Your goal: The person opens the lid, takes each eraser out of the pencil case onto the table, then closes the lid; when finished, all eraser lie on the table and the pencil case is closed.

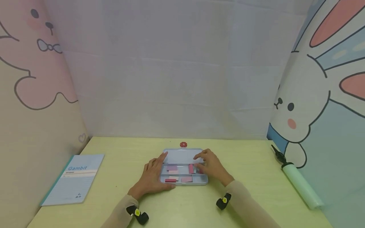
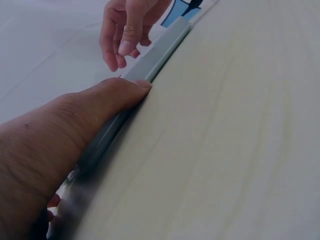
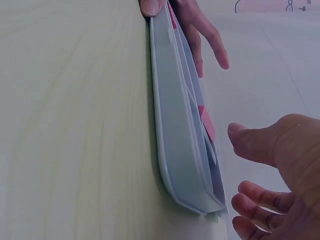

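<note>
A shallow pale-blue case (image 1: 200, 180) lies with its hinged lid (image 1: 181, 156) folded back, away from the person. Its compartments hold several small flat pieces: a deep pink piece (image 1: 191, 168), a lilac piece (image 1: 172, 168), a light pink piece (image 1: 186, 179) and a red-pink strip (image 1: 170, 180). My left hand (image 1: 152, 177) grips the case's left end, thumb along the front edge, fingers spread up the side to the lid. Over the right end hovers my right hand (image 1: 211, 166), fingers loosely bent and apart; nothing shows between thumb and fingers (image 3: 257, 205) in the right wrist view.
Behind the lid lies a small red disc (image 1: 183, 144). A notebook marked "Gambit" (image 1: 72, 180) lies at the table's left edge. On the right edge rests a pale green cylinder with a black nozzle (image 1: 302, 186). A white sheet (image 1: 176, 69) hangs behind the table.
</note>
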The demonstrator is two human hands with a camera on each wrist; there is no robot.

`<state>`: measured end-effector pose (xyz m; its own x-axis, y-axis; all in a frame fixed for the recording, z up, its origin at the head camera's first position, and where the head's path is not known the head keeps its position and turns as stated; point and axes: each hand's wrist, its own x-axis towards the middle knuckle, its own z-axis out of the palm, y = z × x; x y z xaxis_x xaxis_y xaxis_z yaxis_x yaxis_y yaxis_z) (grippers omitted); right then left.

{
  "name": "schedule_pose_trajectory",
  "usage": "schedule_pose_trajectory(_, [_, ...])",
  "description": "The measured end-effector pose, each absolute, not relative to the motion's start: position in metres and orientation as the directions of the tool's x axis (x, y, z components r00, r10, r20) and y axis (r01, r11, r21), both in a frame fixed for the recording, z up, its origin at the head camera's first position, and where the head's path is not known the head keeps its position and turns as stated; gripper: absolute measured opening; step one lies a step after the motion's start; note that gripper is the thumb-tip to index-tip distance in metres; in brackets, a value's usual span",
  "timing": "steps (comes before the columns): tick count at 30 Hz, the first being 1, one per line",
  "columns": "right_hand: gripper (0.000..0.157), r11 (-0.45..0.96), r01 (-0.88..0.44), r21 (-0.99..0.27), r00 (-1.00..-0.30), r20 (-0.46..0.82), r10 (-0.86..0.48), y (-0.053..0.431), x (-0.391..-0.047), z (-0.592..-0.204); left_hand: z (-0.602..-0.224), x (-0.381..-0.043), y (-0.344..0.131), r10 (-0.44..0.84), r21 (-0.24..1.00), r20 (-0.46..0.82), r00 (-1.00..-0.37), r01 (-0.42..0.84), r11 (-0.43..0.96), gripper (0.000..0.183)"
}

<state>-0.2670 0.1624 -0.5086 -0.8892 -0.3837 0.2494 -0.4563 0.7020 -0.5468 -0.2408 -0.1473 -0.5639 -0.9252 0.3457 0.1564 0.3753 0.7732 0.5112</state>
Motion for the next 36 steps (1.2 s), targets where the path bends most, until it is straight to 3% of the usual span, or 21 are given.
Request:
schedule_pose_trajectory(8, [0.023, 0.712, -0.538, -0.451, -0.842, 0.267, -0.468, 0.157, -0.259, -0.512, -0.564, -0.239, -0.147, 0.344, 0.522, 0.165, -0.924, 0.378, 0.764, 0.136])
schedule_pose_trajectory(22, [0.010, 0.699, -0.484, -0.526, -0.874, 0.263, -0.408, 0.146, -0.257, -0.515, -0.564, -0.239, -0.148, 0.348, 0.519, 0.160, -0.924, 0.379, 0.766, 0.135])
schedule_pose_trajectory(30, [0.010, 0.633, -0.566, -0.527, -0.823, 0.405, -0.398, 0.140, -0.259, -0.515, -0.560, -0.238, -0.146, 0.347, 0.531, 0.164, -0.923, 0.379, 0.758, 0.135])
schedule_pose_trajectory(36, [0.011, 0.664, -0.515, -0.542, -0.856, 0.368, -0.364, 0.134, -0.256, -0.520, -0.562, -0.237, -0.147, 0.341, 0.529, 0.157, -0.927, 0.371, 0.764, 0.136])
